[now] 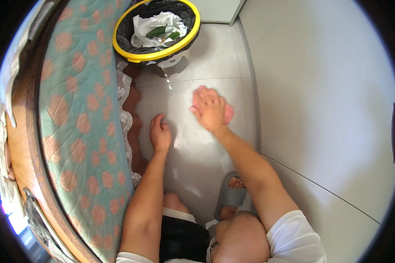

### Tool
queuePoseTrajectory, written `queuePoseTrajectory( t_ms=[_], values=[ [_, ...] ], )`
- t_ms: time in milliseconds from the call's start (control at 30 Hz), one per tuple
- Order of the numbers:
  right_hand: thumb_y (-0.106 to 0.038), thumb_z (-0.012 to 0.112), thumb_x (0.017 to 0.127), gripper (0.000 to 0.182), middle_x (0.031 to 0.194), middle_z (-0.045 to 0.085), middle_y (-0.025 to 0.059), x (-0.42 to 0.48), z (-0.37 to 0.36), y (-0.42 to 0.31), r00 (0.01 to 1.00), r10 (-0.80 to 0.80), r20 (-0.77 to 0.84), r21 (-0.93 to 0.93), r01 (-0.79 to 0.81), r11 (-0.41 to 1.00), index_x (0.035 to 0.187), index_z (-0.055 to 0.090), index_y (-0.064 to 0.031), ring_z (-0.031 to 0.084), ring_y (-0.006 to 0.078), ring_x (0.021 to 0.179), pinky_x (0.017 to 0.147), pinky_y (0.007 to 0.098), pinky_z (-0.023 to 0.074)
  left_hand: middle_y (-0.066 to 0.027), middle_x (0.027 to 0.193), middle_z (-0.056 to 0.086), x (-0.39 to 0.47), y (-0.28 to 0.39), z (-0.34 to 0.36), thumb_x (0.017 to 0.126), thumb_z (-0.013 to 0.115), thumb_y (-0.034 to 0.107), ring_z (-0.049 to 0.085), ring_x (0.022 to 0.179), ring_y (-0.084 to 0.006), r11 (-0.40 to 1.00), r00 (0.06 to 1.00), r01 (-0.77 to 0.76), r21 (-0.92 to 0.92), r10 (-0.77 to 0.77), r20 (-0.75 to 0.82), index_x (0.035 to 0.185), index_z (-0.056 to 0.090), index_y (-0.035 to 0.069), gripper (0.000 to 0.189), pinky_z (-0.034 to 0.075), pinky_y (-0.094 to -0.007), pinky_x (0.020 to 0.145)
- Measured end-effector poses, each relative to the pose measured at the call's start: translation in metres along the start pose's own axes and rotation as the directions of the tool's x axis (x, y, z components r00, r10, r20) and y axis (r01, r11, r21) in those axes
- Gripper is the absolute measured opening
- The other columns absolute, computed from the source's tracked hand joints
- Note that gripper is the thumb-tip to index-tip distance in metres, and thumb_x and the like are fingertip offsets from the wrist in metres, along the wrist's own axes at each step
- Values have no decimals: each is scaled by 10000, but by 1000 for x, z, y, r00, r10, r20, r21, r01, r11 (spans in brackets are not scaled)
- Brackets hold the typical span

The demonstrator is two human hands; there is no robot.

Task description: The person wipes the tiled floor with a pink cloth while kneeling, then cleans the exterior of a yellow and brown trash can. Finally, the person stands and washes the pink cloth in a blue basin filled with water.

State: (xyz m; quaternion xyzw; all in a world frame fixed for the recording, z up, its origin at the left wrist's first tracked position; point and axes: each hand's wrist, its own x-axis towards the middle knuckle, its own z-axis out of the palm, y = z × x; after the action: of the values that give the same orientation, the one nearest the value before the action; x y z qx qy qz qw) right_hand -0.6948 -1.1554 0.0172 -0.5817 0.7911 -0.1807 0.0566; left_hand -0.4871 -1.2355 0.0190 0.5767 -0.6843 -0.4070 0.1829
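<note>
My right hand [210, 110] lies palm down over a pink cloth [229, 114] on the grey tiled floor [191, 154]. The cloth's edges show beyond the fingertips and beside the wrist; the rest is hidden under the palm. Both hand and cloth look slightly blurred. Farther left, my left hand [160, 133] is beside the bed's lace trim, its fingers loosely curved and nothing in it. Whether that hand touches the floor I cannot tell. A wet-looking shine marks the floor between the two hands.
A waste bin with a yellow rim [171, 52] and black liner holds crumpled paper and green scraps. A bed with a quilted, patterned cover [82, 131] and lace trim [126, 121] borders the left side. Pale panels [316, 98] rise at right. My slippered foot [230, 194] rests below.
</note>
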Motion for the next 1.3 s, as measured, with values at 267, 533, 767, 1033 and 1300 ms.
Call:
queuePoseTrajectory(
  t_ms=[267,533,767,1033,1300],
  values=[
    [-292,562,950,387,1520,536,-10,-5,-1,-17,945,-281,166,-55,294,954,1316,687,-282,391,281,1409,1057,521,351,-73,1225,668,10,-38,-15,1020,455,26,670,1006,-185,811,909,191,-552,-358,-211,1297,626,24,325,529,-317,844],
    [-236,624,999,320,1330,660,82,22,3,66,969,-106,-225,-197,62,978,1302,691,-157,609,336,1156,935,470,500,-83,1207,674,2,-44,7,1012,487,42,684,921,-163,962,979,156,-226,-180,-93,1283,647,26,315,535,-297,809],
    [-205,589,1048,308,1264,706,95,-3,-9,-3,808,191,557,814,-577,64,1340,667,-146,693,246,1063,895,447,566,-127,1203,682,-6,-13,14,953,540,43,667,1058,-274,998,994,-67,-21,65,-82,1237,678,18,317,520,-373,942],
    [-320,636,958,363,1511,549,109,17,-43,32,974,170,-149,176,-143,974,1293,717,-207,368,363,1465,1215,565,232,-152,1237,653,-8,-9,9,936,537,50,630,1147,-336,999,995,-44,-19,42,-95,1171,697,33,285,503,-405,1000],
    [-297,645,925,355,1486,566,68,-66,5,-25,979,-187,79,76,182,980,1261,737,-229,475,346,1407,1200,553,292,-129,1214,635,-1,-28,13,970,554,89,633,1111,-308,987,992,82,-138,-94,-81,1204,701,48,279,504,-384,988]
  ],
)
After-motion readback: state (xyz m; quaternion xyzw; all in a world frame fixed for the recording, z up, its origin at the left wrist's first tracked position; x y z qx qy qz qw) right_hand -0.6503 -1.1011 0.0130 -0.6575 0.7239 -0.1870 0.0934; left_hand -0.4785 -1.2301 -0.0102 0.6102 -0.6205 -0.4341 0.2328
